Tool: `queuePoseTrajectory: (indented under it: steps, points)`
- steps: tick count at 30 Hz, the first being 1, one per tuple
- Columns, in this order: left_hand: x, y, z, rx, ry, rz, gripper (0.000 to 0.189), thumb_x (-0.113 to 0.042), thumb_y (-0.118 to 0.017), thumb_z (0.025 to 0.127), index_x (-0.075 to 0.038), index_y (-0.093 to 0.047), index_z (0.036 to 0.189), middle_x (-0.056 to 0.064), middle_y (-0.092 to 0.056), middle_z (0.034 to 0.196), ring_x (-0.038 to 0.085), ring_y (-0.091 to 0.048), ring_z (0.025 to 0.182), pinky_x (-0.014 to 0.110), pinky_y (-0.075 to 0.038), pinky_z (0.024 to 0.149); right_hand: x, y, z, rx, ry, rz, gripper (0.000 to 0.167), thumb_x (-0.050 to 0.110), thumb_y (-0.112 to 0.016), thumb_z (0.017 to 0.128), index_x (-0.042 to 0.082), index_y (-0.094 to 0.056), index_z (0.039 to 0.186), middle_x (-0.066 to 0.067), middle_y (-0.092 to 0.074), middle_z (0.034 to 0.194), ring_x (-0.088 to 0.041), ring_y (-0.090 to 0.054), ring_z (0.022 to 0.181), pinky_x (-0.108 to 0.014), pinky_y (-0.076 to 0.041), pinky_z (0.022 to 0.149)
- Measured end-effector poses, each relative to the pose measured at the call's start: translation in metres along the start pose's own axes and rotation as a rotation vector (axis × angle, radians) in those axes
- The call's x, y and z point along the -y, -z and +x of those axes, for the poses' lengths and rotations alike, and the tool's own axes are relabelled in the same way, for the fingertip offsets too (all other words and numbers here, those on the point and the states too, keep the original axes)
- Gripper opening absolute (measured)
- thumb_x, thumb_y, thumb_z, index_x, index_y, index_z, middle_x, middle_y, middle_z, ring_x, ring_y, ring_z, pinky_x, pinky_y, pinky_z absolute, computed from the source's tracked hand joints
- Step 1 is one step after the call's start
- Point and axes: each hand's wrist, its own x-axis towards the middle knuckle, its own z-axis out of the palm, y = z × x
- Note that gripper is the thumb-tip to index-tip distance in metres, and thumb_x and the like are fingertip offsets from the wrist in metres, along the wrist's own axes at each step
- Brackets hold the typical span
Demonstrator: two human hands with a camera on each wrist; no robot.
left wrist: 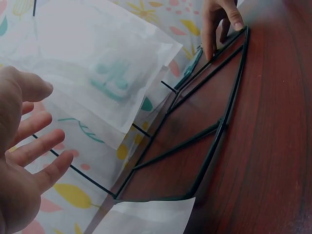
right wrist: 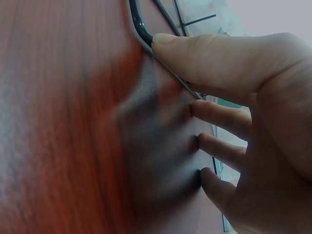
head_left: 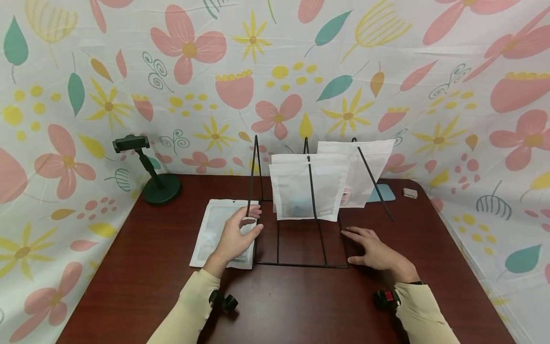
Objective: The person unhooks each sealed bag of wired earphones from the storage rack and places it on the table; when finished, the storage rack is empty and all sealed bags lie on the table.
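Observation:
A black wire rack (head_left: 301, 264) stands on the table with white zip pouches upright in it: the front pouch (head_left: 296, 184) leans between the wires, and another pouch (head_left: 370, 165) tilts behind it to the right. My left hand (head_left: 234, 241), fingers spread, is beside the rack's left upright, above a flat pouch (head_left: 208, 234) lying on the table. Nothing is gripped by that hand in the left wrist view. On the other side my right hand (head_left: 375, 251) touches the rack's base, its thumb (right wrist: 170, 51) at the front corner and fingertips along the side wire.
A dark green stand (head_left: 161, 188) with a clamp head is at the back left. Behind the rack on the right lie a light blue flat item (head_left: 382, 192) and a small pale block (head_left: 410, 193). Flower-patterned cloth (head_left: 275, 71) hangs around the dark wooden table (head_left: 301, 306).

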Motion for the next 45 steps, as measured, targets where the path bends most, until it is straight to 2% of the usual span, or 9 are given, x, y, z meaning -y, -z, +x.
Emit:
queuePoseTrajectory:
  steps: [4,6,15,20,26,32,40,45]
  points:
    - [0.0,-0.003,0.003,0.016,-0.002,-0.022,0.046,-0.004,-0.07,0.088,-0.009,-0.055,0.131,0.015,-0.061,0.123,0.03,-0.06,0.109,0.051,-0.052,0.092,0.0,0.001,0.0,-0.004,0.002,-0.001,0.07,0.025,-0.077,0.083,0.007,-0.047,0.144,-0.022,-0.037,0.148,-0.046,-0.03,0.131,-0.065,-0.036,0.098]
    - [0.004,-0.005,0.005,0.02,-0.008,-0.032,0.046,-0.006,-0.07,0.089,-0.012,-0.054,0.132,0.015,-0.061,0.123,0.027,-0.06,0.109,0.049,-0.053,0.091,0.0,0.001,0.0,-0.006,0.003,-0.004,0.07,0.024,-0.077,0.083,0.007,-0.047,0.144,-0.022,-0.038,0.148,-0.045,-0.03,0.131,-0.065,-0.036,0.098]
    - [0.001,-0.015,0.014,0.037,-0.02,-0.061,0.05,-0.003,-0.069,0.089,-0.006,-0.05,0.135,0.02,-0.058,0.124,0.033,-0.061,0.108,0.056,-0.052,0.088,-0.002,-0.001,0.001,0.003,0.0,0.004,0.071,0.028,-0.077,0.083,0.008,-0.047,0.144,-0.021,-0.037,0.149,-0.046,-0.029,0.132,-0.065,-0.035,0.098]
    - [-0.011,-0.016,0.019,0.051,-0.023,-0.052,0.054,0.004,-0.067,0.087,0.001,-0.046,0.136,0.026,-0.056,0.123,0.042,-0.059,0.107,0.059,-0.051,0.087,-0.002,0.0,0.0,-0.002,0.001,0.0,0.071,0.029,-0.077,0.083,0.008,-0.047,0.144,-0.021,-0.037,0.148,-0.046,-0.03,0.131,-0.065,-0.036,0.098]
    - [-0.033,-0.014,0.023,0.074,-0.09,-0.031,0.053,0.007,-0.066,0.087,0.008,-0.042,0.135,0.033,-0.054,0.121,0.048,-0.057,0.105,0.06,-0.051,0.084,-0.002,-0.001,0.0,-0.003,0.002,0.001,0.071,0.028,-0.077,0.083,0.007,-0.047,0.144,-0.022,-0.037,0.148,-0.046,-0.03,0.131,-0.064,-0.036,0.097]
    - [-0.033,-0.015,0.026,0.068,-0.109,-0.035,0.054,0.008,-0.066,0.086,0.009,-0.041,0.134,0.034,-0.054,0.119,0.049,-0.058,0.103,0.061,-0.051,0.083,-0.002,-0.001,0.0,-0.001,0.009,0.002,0.071,0.027,-0.077,0.083,0.007,-0.047,0.144,-0.023,-0.037,0.148,-0.046,-0.03,0.131,-0.064,-0.036,0.098]
    - [-0.031,-0.016,0.032,0.074,-0.109,-0.028,0.057,0.007,-0.067,0.086,0.01,-0.038,0.135,0.033,-0.055,0.118,0.049,-0.058,0.103,0.045,-0.056,0.085,-0.001,0.0,0.0,-0.009,0.012,-0.001,0.07,0.025,-0.077,0.083,0.006,-0.047,0.143,-0.022,-0.038,0.147,-0.046,-0.031,0.13,-0.064,-0.036,0.098]
    - [-0.031,-0.016,0.035,0.076,-0.125,-0.064,0.057,0.011,-0.066,0.085,0.013,-0.037,0.135,0.036,-0.054,0.117,0.053,-0.057,0.102,0.059,-0.052,0.084,0.0,-0.001,0.0,-0.006,0.003,0.005,0.07,0.026,-0.077,0.083,0.007,-0.047,0.143,-0.022,-0.038,0.147,-0.045,-0.031,0.13,-0.064,-0.036,0.098]
